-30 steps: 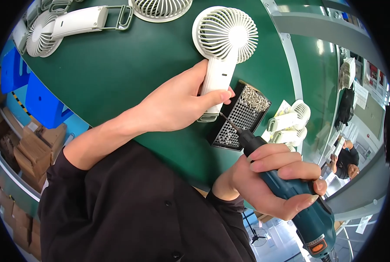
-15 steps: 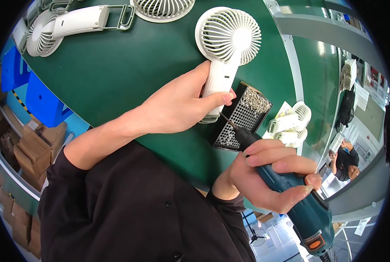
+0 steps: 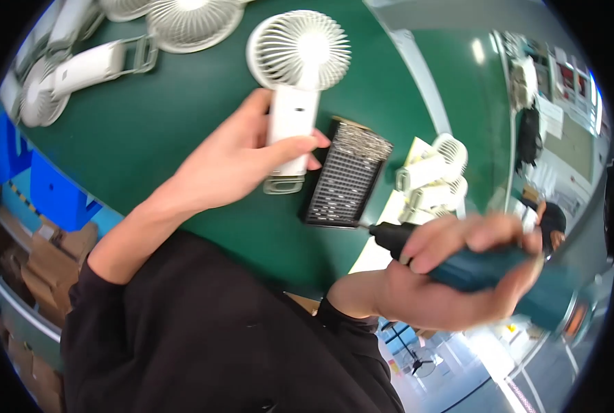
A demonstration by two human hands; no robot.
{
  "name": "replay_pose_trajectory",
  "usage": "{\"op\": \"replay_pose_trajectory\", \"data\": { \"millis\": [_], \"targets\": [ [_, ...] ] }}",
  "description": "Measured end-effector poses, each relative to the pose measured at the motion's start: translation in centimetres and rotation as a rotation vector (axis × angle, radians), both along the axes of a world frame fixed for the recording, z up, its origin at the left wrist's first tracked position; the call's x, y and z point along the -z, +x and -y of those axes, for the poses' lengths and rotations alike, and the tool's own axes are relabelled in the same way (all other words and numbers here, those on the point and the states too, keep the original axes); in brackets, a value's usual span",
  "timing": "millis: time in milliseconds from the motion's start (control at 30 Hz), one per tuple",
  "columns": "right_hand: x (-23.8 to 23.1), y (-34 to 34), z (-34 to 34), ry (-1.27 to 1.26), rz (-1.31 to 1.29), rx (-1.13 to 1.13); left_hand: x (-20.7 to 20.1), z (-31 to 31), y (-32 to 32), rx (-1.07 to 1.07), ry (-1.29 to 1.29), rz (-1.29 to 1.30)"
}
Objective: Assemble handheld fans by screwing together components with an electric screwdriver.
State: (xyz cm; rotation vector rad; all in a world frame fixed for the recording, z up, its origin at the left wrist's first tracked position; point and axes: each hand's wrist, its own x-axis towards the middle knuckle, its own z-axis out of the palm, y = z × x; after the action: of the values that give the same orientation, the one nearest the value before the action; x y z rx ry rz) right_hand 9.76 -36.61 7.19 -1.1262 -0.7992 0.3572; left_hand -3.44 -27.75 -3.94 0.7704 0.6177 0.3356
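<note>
My left hand (image 3: 252, 155) is closed around the handle of a white handheld fan (image 3: 293, 124), whose round grille points away from me over the green table. A wire loop shows at the handle's lower end. My right hand (image 3: 458, 268) grips a dark teal electric screwdriver (image 3: 472, 267), blurred by motion, its bit pointing left. The bit's tip is by the near right corner of a black screw tray (image 3: 345, 175); whether it touches cannot be told. Small metal screws (image 3: 364, 143) heap at the tray's far end, with rows of holes nearer me.
More white fans (image 3: 90, 67) lie at the far left of the green table (image 3: 183, 103). Small cream fans (image 3: 434, 172) rest on paper right of the tray. Blue bins (image 3: 59, 193) and cardboard boxes (image 3: 49, 265) stand left. Another person (image 3: 551, 220) is in the right background.
My right hand has swung the screwdriver away from the fan's lower end to the tray's near corner, its body now more level. The fan stays in my left hand. The whole view has shifted.
</note>
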Motion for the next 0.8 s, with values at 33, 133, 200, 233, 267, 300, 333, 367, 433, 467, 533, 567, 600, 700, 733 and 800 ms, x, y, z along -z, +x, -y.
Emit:
{"op": "replay_pose_trajectory", "data": {
  "millis": [33, 133, 200, 233, 267, 300, 333, 367, 433, 467, 533, 567, 600, 700, 733, 800],
  "targets": [
    [-0.7, 0.1, -0.3, -0.125, -0.092, 0.093, 0.0, 0.0, -0.2, 0.007, 0.026, 0.019],
    [-1.8, 3.8, 0.0, -0.379, -0.121, -0.373, -0.7, -0.1, -0.5, 0.062, 0.099, 0.004],
    [-1.7, 2.2, -0.4, -0.354, -0.252, -0.242, -1.9, -0.4, 0.2, 0.107, 0.116, -0.006],
    [-1.8, 1.7, -0.5, -0.342, -0.127, -0.279, -2.2, -0.7, 0.7, 0.111, 0.131, 0.007],
    [-1.3, 1.5, -0.4, -0.23, -0.053, -0.267, -2.3, -0.8, 1.8, 0.148, 0.388, -0.007],
    [-0.8, 1.4, -0.3, -0.12, 0.025, -0.256, -2.6, -1.0, 2.8, 0.176, 0.648, -0.016],
    [-0.8, 1.1, -0.3, -0.066, -0.091, -0.208, -4.1, -0.9, 4.3, 0.222, 0.384, 0.034],
    [-1.0, 0.4, -0.7, 0.008, -0.222, -0.197, -5.6, -1.1, 4.8, 0.233, 0.136, 0.121],
    [-2.0, 0.1, -0.6, -0.016, -0.184, -0.211, -2.9, -1.0, 8.8, 0.286, 0.291, 0.094],
    [-2.6, -0.4, -0.7, 0.011, -0.191, -0.225, -1.8, -1.6, 10.7, 0.318, 0.44, 0.045],
    [-2.4, 0.4, 0.1, -0.118, -0.191, -0.2, -1.2, -0.7, 15.8, 0.42, 0.54, -0.009],
    [-2.8, 0.3, 0.1, -0.159, -0.212, -0.246, -2.1, -0.7, 16.4, 0.367, 0.622, -0.044],
    [-3.3, 0.2, 0.1, -0.2, -0.232, -0.296, -2.7, -0.9, 16.7, 0.386, 0.77, -0.151],
    [-2.7, 1.0, 0.6, -0.393, -0.253, -0.32, 0.8, 0.8, 20.4, 0.503, 1.018, -0.243],
    [-3.3, 0.8, 0.5, -0.37, -0.457, -0.331, 0.5, 1.1, 20.5, 0.486, 1.015, -0.181],
    [-3.9, 1.0, 0.6, -0.429, -0.46, -0.301, 0.1, 0.9, 20.8, 0.521, 1.024, -0.141]
  ]
}}
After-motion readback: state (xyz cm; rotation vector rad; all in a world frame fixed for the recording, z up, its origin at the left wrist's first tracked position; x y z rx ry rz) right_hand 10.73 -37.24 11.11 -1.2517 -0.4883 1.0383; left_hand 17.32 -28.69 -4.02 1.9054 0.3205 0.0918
